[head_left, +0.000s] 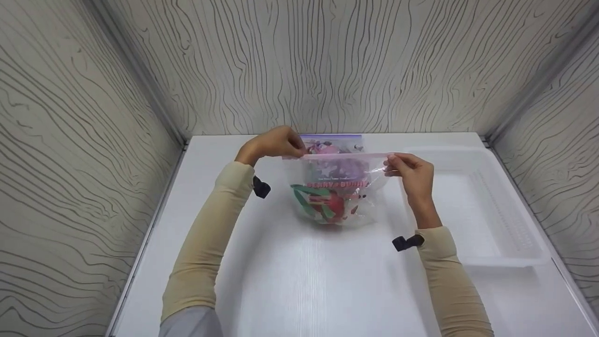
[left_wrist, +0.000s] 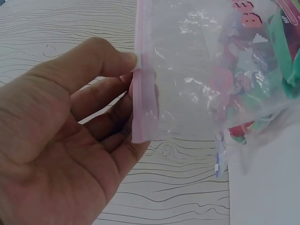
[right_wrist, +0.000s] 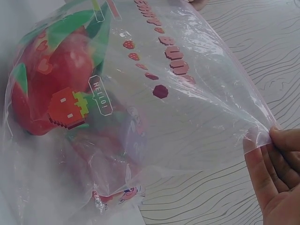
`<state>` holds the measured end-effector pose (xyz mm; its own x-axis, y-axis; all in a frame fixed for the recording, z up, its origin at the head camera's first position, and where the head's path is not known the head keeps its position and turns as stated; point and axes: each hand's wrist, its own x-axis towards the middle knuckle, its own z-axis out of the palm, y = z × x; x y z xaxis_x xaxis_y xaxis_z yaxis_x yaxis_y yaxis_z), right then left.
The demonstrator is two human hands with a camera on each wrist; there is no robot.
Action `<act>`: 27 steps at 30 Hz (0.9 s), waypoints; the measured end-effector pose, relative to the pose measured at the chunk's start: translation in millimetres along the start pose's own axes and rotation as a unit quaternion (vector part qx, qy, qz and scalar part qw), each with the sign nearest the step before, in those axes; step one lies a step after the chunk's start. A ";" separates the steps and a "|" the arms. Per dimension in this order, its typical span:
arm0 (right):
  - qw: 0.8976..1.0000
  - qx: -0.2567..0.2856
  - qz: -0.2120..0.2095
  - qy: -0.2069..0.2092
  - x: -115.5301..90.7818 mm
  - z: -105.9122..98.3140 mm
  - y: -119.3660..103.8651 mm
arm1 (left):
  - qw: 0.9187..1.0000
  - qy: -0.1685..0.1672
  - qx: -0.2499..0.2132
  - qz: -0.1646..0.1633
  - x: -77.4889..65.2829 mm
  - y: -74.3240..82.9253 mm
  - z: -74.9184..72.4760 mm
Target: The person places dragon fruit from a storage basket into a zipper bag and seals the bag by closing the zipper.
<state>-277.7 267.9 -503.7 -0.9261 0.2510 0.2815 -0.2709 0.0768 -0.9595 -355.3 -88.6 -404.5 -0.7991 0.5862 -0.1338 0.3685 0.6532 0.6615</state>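
A clear zip bag with a pink zip strip hangs upright between both hands, its front printed with pink lettering and small strawberries. Inside it bulges a red thing with green leaf-like parts. My left hand pinches one end of the strip; in the left wrist view the thumb presses by a small white slider, other fingers bent behind the plastic. At the opposite top corner, my right hand pinches the bag between thumb and fingers. The strip is stretched nearly straight between them.
Behind the held bag lies a second clear bag with a purple zip and pink and purple contents. A white plastic basket stands at the right of the white table. Wood-grain patterned panels enclose the back and sides.
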 end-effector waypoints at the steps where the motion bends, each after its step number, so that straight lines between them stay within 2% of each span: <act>1: 1.000 -0.002 0.000 -0.001 -0.1 -0.1 -0.2 | 1.000 0.001 -0.001 0.001 -0.7 -0.9 -0.7; 8: 1.000 0.000 0.001 -0.003 0.4 -1.8 0.5 | 1.000 0.015 -0.001 0.013 -7.1 -9.2 -3.5; 16: 1.000 0.001 0.002 0.000 0.9 -3.3 3.4 | 0.999 0.035 -0.010 0.000 -14.7 -19.8 -6.6; 23: 1.000 0.019 -0.003 0.001 2.0 -2.5 6.0 | 0.999 0.037 -0.021 0.001 -15.4 -24.6 -6.8; 27: 1.000 0.012 -0.008 0.001 2.1 -3.4 6.0 | 0.999 0.040 -0.027 0.003 -15.2 -25.1 -6.1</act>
<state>-280.3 272.2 -508.8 -0.9210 0.2521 0.2969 -0.2920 0.0575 -0.9547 -355.3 -116.8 -414.6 -0.8337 0.5475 -0.0714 0.3485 0.6221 0.7011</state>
